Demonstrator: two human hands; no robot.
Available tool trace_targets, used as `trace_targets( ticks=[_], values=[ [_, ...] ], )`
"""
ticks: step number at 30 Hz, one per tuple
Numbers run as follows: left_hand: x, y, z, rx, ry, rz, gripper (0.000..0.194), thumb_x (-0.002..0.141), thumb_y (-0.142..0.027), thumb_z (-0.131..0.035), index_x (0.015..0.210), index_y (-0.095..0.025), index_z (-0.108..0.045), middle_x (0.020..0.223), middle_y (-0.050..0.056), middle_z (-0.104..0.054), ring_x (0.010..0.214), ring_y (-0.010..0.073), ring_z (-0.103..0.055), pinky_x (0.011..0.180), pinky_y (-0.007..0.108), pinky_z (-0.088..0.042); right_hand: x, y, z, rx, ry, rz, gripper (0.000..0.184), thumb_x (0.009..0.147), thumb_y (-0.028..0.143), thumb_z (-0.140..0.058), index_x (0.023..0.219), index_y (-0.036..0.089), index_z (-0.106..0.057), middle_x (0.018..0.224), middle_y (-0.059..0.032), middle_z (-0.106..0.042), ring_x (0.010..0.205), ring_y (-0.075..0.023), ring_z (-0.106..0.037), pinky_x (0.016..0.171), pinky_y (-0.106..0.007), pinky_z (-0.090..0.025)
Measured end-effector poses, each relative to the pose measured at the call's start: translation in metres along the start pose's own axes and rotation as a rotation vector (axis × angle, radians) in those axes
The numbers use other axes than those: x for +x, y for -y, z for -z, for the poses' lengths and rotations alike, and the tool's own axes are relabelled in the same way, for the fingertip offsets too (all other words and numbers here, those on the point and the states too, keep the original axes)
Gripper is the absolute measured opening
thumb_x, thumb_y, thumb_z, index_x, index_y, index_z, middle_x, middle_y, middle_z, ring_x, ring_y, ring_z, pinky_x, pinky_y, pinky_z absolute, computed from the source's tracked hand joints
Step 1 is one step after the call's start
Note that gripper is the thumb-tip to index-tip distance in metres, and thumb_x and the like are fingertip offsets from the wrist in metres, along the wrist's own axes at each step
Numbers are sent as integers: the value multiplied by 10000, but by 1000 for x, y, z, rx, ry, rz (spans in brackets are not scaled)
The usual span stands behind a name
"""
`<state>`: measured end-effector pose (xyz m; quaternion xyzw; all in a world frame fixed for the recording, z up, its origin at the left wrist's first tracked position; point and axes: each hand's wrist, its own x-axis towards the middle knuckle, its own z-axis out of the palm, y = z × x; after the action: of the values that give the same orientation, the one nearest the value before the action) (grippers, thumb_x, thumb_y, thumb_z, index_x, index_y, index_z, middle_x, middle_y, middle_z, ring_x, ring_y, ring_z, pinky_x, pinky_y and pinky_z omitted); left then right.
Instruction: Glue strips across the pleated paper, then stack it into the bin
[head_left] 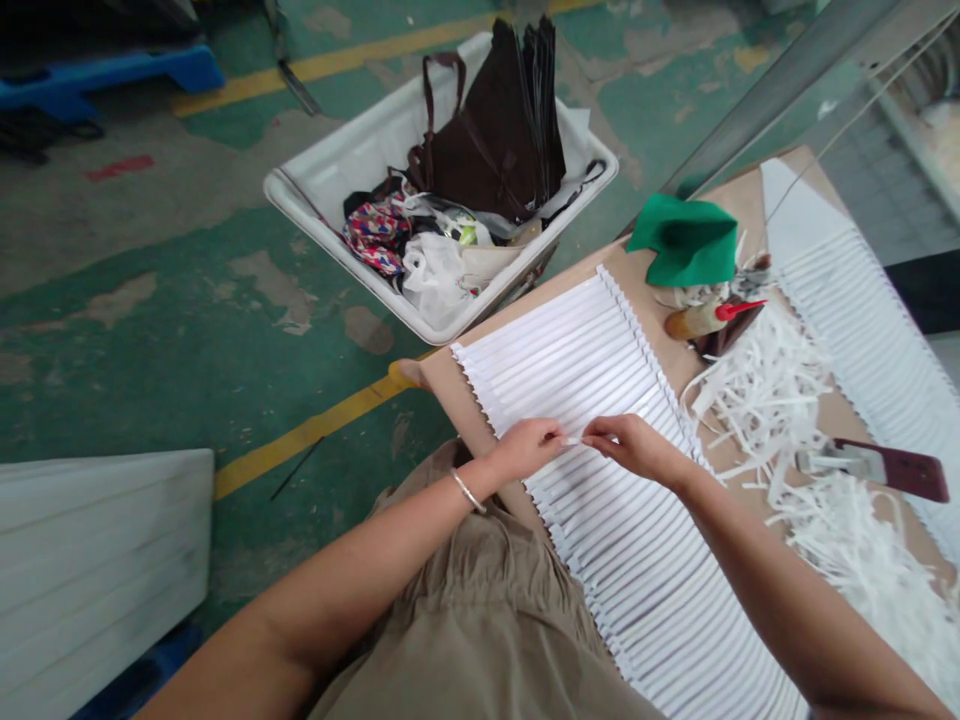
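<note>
Small white strip (pixel 574 440) pinched from both ends, just above the middle of the fanned row of white pieces (pixel 600 440) overlapped like shingles on the brown desk (pixel 442 385), probably so that each edge stays exposed and easy to reach. Left hand (pixel 525 447) with fingers closed on the strip's left end, thumb and forefinger pressed together, silver bracelet (pixel 469 492) on the wrist. Right hand (pixel 634 445) mirrored on the other end, fingers also closed tight on it; both wrists low over the row, seemingly for steady fine work. Further right, loose pile of white paper shreds (pixel 765 390), near it a dark red cutter (pixel 889 467) and a glue bottle with red tip (pixel 709 318), kept within arm's reach. Green cloth (pixel 686 240) folded behind the bottle. Second fanned row (pixel 855 300) along the far edge of the desk. On the green floor (pixel 150 330), white bin (pixel 352 150) with dark bags and plastic, set beside the desk corner.
</note>
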<state>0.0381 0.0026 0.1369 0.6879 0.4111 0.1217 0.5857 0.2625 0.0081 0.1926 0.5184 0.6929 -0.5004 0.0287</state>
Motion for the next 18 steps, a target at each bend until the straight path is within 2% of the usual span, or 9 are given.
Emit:
trace_targets(
  ticks=[2, 5, 7, 12, 18],
  values=[
    [-9, 15, 14, -94, -46, 115, 247, 909, -289, -479, 738, -172, -613, 641, 3, -634, 595, 136, -568, 578, 244, -426, 3, -9, 11, 18, -31, -17, 300, 944, 445, -497, 897, 223, -693, 765, -14, -698, 691, -166, -607, 653, -272, -435],
    [-23, 39, 33, -223, -171, 341, 238, 862, -325, -541, 681, -174, -571, 527, -38, -548, 501, 112, -519, 526, 220, -385, 14, -37, 31, -12, -120, -52, 306, 910, 474, -518, 870, 228, -695, 792, -23, -714, 733, -189, -628, 695, -300, -467],
    [-28, 51, 42, -239, -253, 420, 237, 838, -330, -565, 658, -176, -551, 496, -53, -510, 466, 105, -490, 504, 217, -369, 24, -57, 44, -34, -192, -87, 311, 879, 488, -542, 843, 219, -694, 791, -34, -719, 744, -198, -636, 714, -311, -478],
    [-23, 63, 53, -311, -338, 430, 146, 827, -201, -494, 705, -170, -569, 560, -31, -589, 490, 107, -550, 535, 218, -419, 58, -89, 76, -51, -319, -194, 341, 811, 513, -577, 809, 192, -694, 698, -36, -689, 643, -174, -596, 625, -285, -454],
    [4, 70, 54, -265, -534, 542, 179, 836, -297, -542, 696, -189, -516, 544, -31, -582, 412, 112, -524, 451, 225, -392, 103, -99, 104, 48, -424, -301, 352, 766, 508, -619, 778, 160, -664, 645, -46, -674, 526, -128, -511, 511, -245, -379]
  ],
)
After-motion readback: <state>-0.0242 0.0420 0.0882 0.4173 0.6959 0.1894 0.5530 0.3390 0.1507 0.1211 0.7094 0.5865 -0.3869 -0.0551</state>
